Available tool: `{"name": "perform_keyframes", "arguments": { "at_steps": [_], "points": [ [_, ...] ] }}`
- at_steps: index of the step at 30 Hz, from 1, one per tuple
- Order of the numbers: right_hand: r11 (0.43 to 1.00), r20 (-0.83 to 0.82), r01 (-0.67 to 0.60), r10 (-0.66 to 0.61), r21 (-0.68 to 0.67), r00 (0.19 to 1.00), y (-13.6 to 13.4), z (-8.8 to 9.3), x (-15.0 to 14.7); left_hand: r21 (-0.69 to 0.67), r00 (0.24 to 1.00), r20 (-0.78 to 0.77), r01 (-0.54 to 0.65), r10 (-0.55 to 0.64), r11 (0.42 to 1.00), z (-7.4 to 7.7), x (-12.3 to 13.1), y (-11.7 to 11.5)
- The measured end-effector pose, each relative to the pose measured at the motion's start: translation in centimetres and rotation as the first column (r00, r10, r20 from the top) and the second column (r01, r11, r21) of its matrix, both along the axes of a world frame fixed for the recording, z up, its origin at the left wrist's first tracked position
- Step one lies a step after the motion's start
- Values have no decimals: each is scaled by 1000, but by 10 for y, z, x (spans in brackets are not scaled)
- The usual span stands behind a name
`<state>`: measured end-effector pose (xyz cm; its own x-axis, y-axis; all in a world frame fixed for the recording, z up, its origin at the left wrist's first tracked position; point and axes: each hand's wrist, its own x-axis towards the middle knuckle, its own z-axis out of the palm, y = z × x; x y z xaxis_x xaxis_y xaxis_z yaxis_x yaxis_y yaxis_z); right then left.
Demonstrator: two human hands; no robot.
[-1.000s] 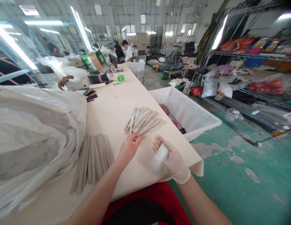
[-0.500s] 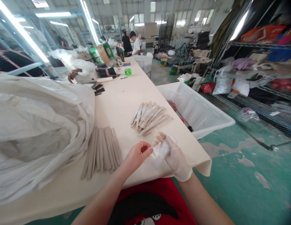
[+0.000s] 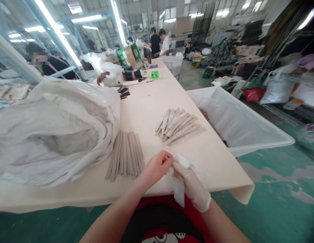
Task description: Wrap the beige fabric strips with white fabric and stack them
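My bare left hand (image 3: 159, 165) has its thumb and fingers pinched together at the edge of a thin, whitish plastic piece (image 3: 180, 195). In a pale glove, my right hand (image 3: 191, 184) grips the same plastic, and part of it hangs over the table's edge. Whether it is a bag or a loose sheet I cannot tell. To the left of my hands lies a row of grey-beige strips (image 3: 126, 155), side by side. Beyond my hands a fanned pile of similar strips (image 3: 178, 125) lies with shiny clear plastic about it.
A large grey-white cloth bundle (image 3: 58, 135) covers the left of the cream-covered table (image 3: 139, 104). Along the right edge stands a white plastic bin (image 3: 250, 125). Bags, a small green box (image 3: 154, 75) and dark pieces (image 3: 124, 92) lie farther back. Several people are in the background.
My head view has swung left, so the scene sits farther right. My left fingers have closed in against the right hand at the plastic, which now hangs down lower.
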<state>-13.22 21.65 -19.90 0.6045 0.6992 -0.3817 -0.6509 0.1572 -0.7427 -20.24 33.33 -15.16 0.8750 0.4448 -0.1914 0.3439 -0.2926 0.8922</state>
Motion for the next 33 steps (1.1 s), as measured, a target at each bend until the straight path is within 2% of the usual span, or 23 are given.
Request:
{"name": "perform_keyframes", "arguments": {
  "at_steps": [1, 3, 4, 6, 7, 8, 11, 14, 16, 19, 21, 22, 23, 24, 26, 27, 29, 30, 33],
  "points": [
    [1000, -69, -13, 11, -23, 998, 2, 3, 1, 45, 1000, -20, 17, -16, 999, 0, -6, 9],
    [998, -253, -54, 45, -29, 966, 5, 9, 6, 255, 995, -96, -5, 31, 967, 2, -20, 35],
    [998, -303, -52, 40, -30, 952, 6, 11, 9, 409, 983, -150, -33, 103, 912, 1, -27, 50],
    [999, -316, -5, -10, -46, 949, 7, 14, 13, 673, 913, -262, -60, 313, 737, -3, -40, 79],
    [999, -305, 16, -31, -51, 952, 8, 14, 14, 726, 861, -327, -35, 389, 687, -7, -44, 91],
    [998, -292, 32, -48, -60, 955, 10, 14, 15, 745, 832, -361, -15, 422, 667, -12, -46, 101],
    [989, -210, 113, -130, -92, 969, 13, 14, 17, 734, 791, -432, 30, 433, 678, -29, -44, 112],
    [977, -50, 214, -215, -21, 975, 12, 18, 22, 713, 778, -462, 40, 425, 700, -38, -39, 114],
    [980, -47, 193, -191, 42, 981, 8, 22, 26, 699, 768, -472, 27, 433, 715, -38, -38, 116],
    [986, -172, 118, -97, 118, 980, 4, 26, 30, 713, 757, -450, -14, 473, 701, -30, -40, 117],
    [985, -208, 109, -79, 135, 975, 4, 26, 33, 731, 799, -369, -66, 475, 679, -21, -43, 109],
    [985, -201, 129, -103, 117, 974, 5, 25, 35, 714, 835, -324, -93, 445, 694, -15, -44, 101],
    [983, -188, 163, -145, 85, 972, 6, 24, 38, 670, 876, -282, -113, 391, 734, -9, -45, 90],
    [977, -172, 208, -198, 43, 965, 7, 22, 41, 586, 915, -255, -110, 311, 803, -2, -46, 78],
    [954, -143, 297, -298, -30, 944, 8, 20, 48, 340, 966, -232, -31, 116, 940, 9, -49, 52],
    [945, -131, 325, -327, -41, 936, 8, 19, 52, 216, 975, -221, 29, 20, 976, 14, -51, 40],
    [940, -106, 342, -342, -16, 934, 6, 16, 58, 32, 968, -222, 124, -113, 992, 21, -55, 21],
    [940, -93, 341, -338, 8, 936, 4, 15, 60, -17, 959, -235, 160, -159, 987, 24, -56, 14],
    [938, -64, 346, -345, 17, 937, 1, 14, 60, -57, 930, -269, 243, -249, 968, 28, -54, 3]
  ]
}}
